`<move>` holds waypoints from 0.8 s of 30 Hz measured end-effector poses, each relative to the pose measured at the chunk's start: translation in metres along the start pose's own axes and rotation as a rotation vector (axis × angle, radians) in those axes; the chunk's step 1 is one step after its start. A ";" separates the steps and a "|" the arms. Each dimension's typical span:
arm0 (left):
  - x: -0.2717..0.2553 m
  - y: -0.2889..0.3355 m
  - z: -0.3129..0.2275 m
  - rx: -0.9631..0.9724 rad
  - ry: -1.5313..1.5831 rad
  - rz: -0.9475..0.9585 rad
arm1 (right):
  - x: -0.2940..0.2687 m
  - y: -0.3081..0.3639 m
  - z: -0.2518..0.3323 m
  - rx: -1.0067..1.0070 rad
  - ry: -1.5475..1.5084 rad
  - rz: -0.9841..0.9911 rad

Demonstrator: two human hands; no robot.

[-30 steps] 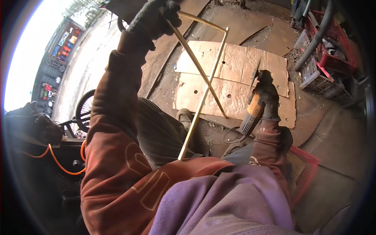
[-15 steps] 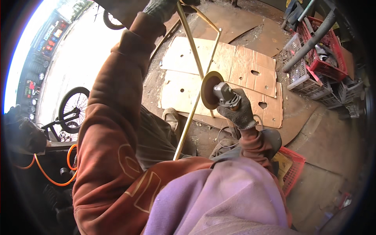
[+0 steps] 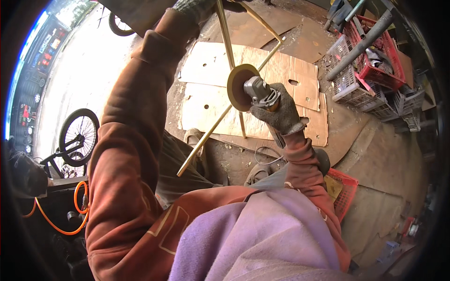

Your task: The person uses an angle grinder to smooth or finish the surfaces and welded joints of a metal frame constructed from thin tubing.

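Observation:
My right hand [image 3: 280,110], in a dark knit glove, is wrapped round an angle grinder [image 3: 258,89]. Its large round disc [image 3: 236,91] lies over the crossing of the bars of a gold-coloured metal frame [image 3: 200,144]; whether disc and metal touch I cannot tell. At the upper edge, my gloved left hand [image 3: 193,6] is closed at the top of this frame, its fingers partly cut off by the picture's edge. One bar slants down towards my legs, and others reach over the cardboard [image 3: 199,122].
Flattened cardboard covers the floor ahead. Grey and red crates [image 3: 375,61] stand at the right under a thick pipe [image 3: 361,49]. A red basket [image 3: 346,196] sits by my right leg. At left are a bicycle wheel [image 3: 65,140] and an orange hose [image 3: 56,228]. A cable [image 3: 258,157] loops near my feet.
The grinder and my right hand have moved up and slightly left in the picture. The frame has shifted, its near bar end now pointing further left. Both hands keep their hold.

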State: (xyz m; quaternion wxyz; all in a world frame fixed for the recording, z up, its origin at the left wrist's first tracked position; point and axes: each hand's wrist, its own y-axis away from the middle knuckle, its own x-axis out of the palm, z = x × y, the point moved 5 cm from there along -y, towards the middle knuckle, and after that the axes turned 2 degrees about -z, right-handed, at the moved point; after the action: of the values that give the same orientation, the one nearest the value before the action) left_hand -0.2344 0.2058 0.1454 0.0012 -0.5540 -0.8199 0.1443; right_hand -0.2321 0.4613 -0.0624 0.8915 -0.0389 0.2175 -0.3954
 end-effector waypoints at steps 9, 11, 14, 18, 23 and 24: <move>0.015 0.005 -0.006 -0.009 0.039 -0.018 | -0.011 0.019 0.011 0.055 0.227 0.022; 0.017 0.006 -0.007 0.002 -0.009 0.005 | -0.016 0.008 0.020 0.058 0.179 -0.006; 0.018 0.007 -0.007 -0.012 -0.136 0.034 | -0.012 0.007 0.015 0.139 0.263 -0.021; 0.019 -0.001 -0.016 0.075 -0.223 0.082 | -0.011 0.024 0.018 0.090 0.412 0.077; 0.022 -0.022 -0.001 0.222 -0.267 0.174 | -0.013 0.004 0.062 -0.013 0.353 0.034; 0.021 -0.029 0.001 0.272 -0.296 0.194 | -0.014 -0.004 0.069 -0.035 0.318 0.000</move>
State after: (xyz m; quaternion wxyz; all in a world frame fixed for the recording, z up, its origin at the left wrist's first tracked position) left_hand -0.2689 0.2143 0.1477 -0.0584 -0.5977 -0.7270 0.3329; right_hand -0.2148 0.4614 0.0058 0.8450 0.0087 0.3625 -0.3930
